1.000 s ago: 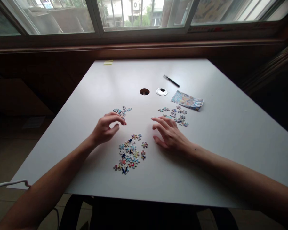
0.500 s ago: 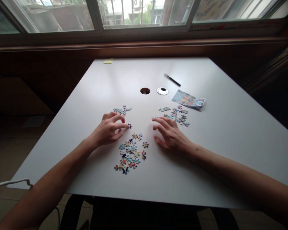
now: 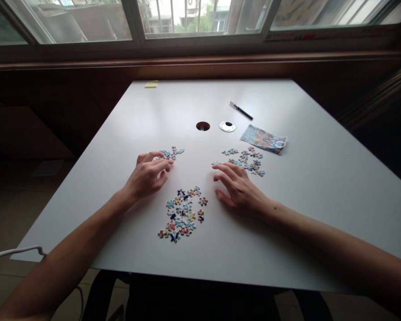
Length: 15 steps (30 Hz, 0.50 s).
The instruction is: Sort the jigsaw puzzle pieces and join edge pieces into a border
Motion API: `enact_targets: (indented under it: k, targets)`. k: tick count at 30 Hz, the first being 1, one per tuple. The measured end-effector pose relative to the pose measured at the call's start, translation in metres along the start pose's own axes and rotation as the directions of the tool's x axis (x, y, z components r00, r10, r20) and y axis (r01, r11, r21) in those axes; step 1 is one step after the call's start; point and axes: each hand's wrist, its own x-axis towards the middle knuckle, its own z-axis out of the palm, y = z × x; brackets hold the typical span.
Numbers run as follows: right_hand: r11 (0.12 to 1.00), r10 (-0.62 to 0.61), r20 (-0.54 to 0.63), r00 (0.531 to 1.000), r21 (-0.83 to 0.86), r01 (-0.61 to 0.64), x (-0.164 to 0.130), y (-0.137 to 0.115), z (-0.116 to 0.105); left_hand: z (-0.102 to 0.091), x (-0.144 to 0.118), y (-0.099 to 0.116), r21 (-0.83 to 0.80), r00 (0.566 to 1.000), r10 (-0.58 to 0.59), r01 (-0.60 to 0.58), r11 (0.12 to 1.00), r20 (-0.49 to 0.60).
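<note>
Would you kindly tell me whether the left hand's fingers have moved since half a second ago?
Yes; judged against the round tabletop hole, the fingers of the left hand have shifted leftward and toward the window.

My left fingers [image 3: 161, 166] and right fingers [image 3: 224, 179] are slim and bare. Behind them are long, bare forearms [image 3: 324, 236]. A small, round, dark mark [image 3: 275, 207] sits behind the right ones, near my wrist [image 3: 261, 203]. Behind both, my lap [image 3: 200, 298] shows black, too dim to make out.
</note>
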Motion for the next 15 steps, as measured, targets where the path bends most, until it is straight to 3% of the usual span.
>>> enact_targets:
  k: [4, 7, 10, 15]
  targets:
    - [1.0, 0.004, -0.002, 1.0, 0.004, -0.004, 0.0, 0.0, 0.0, -0.002, 0.0, 0.005, -0.087, 0.996, 0.076, -0.071, 0.994, 0.055]
    - [1.0, 0.005, -0.001, 1.0, 0.008, -0.005, 0.0, 0.0, 0.001, -0.003, 0.0, 0.007, -0.067, 0.999, 0.045, -0.043, 0.997, 0.02]
    - [1.0, 0.007, -0.001, 1.0, 0.013, -0.006, 0.0, 0.001, 0.0, -0.003, 0.001, 0.004, -0.022, 0.998, 0.014, -0.013, 1.0, 0.057]
    - [1.0, 0.003, -0.006, 1.0, 0.018, -0.003, 0.001, 0.0, -0.001, -0.008, 0.0, 0.014, -0.221, 0.97, 0.181, -0.143, 0.965, 0.164]
